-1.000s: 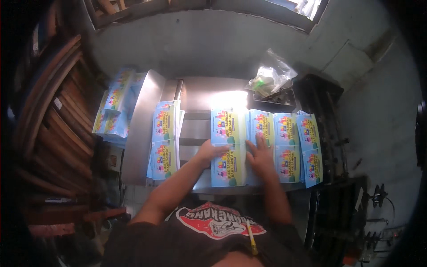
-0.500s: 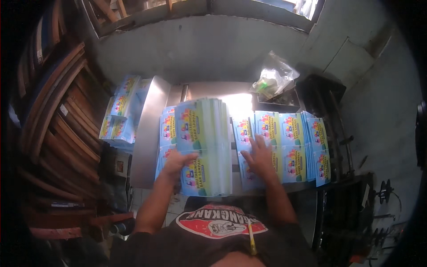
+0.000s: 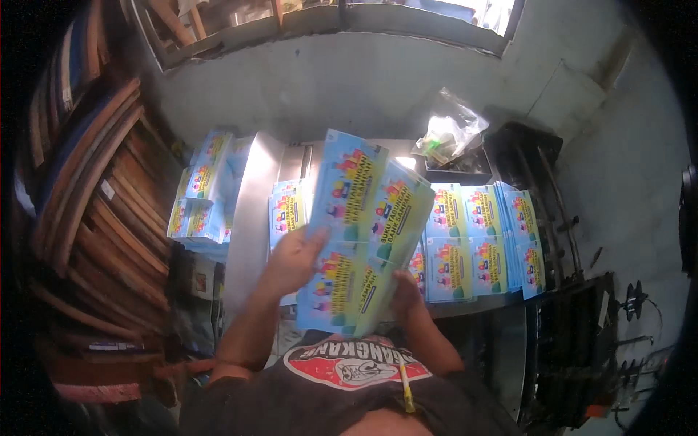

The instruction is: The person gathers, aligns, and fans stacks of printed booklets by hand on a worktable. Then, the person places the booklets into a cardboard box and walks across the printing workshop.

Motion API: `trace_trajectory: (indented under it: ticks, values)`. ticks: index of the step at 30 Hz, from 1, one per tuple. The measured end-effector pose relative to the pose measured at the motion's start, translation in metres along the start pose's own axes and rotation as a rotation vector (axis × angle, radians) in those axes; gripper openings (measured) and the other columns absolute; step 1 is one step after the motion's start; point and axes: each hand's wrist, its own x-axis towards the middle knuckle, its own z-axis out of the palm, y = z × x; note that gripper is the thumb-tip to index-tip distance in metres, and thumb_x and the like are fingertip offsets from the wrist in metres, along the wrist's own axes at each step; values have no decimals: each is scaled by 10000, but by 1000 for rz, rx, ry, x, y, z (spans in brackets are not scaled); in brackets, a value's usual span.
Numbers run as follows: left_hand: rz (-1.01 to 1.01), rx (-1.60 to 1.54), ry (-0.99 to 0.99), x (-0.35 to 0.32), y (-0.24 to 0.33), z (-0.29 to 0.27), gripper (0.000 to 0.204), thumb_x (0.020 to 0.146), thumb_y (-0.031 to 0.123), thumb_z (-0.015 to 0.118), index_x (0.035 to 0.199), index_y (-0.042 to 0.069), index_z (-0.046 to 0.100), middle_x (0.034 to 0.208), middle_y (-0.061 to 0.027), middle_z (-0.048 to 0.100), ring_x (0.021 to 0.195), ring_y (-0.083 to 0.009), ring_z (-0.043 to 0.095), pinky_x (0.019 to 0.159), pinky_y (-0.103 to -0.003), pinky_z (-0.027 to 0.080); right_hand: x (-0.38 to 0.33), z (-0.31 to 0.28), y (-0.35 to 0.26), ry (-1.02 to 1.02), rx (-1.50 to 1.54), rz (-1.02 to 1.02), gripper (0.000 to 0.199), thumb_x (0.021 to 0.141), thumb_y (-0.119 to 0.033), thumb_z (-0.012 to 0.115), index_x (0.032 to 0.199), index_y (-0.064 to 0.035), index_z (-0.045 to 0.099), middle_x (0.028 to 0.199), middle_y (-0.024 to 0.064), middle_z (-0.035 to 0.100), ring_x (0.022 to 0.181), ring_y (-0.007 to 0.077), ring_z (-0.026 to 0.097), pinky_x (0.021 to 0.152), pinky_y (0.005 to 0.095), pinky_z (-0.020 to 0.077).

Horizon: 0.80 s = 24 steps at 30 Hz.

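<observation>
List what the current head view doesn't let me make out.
In the head view:
Left hand: most fingers hidden beneath the held sheets.
Right hand: most fingertips hidden behind those sheets.
Plastic bag: contents obscured by glare and creases.
Window: top cut off by the picture's edge.

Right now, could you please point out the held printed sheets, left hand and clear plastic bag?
Held printed sheets [image 3: 356, 234]: head view, middle of front faces.
Left hand [image 3: 294, 260]: head view, its back.
Clear plastic bag [image 3: 454, 131]: head view, crumpled middle.
</observation>
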Motion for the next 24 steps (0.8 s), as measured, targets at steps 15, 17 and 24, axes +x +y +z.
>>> trace_trajectory:
  ticks: [15,17,24]
  values:
    - [228,470,396,16,-123,-51,454,955,288,585,1283,-23,544,1173,-174,626,1041,-208,610,911,-368,471,24,-13,28,58,-67,68,718,796,-360,654,1349,39,428,1227,222,594,1077,365,633,907,501,541]
    - [-39,-43,-12,-1,-91,-27,363,977,295,550,1108,-30,644,1020,-125,674,912,-158,611,832,-332,483,27,-15,36,31,-47,161,735,793,-366,661,1357,37,419,1222,218,595,1089,360,625,912,501,537]
    - [-37,69,181,-30,-68,-43,353,994,286,517,1020,-33,664,812,-59,687,731,-124,580,729,-316,487,31,3,35,9,-22,99,710,732,-309,783,1295,16,499,1166,136,643,1017,279,655,888,406,554]
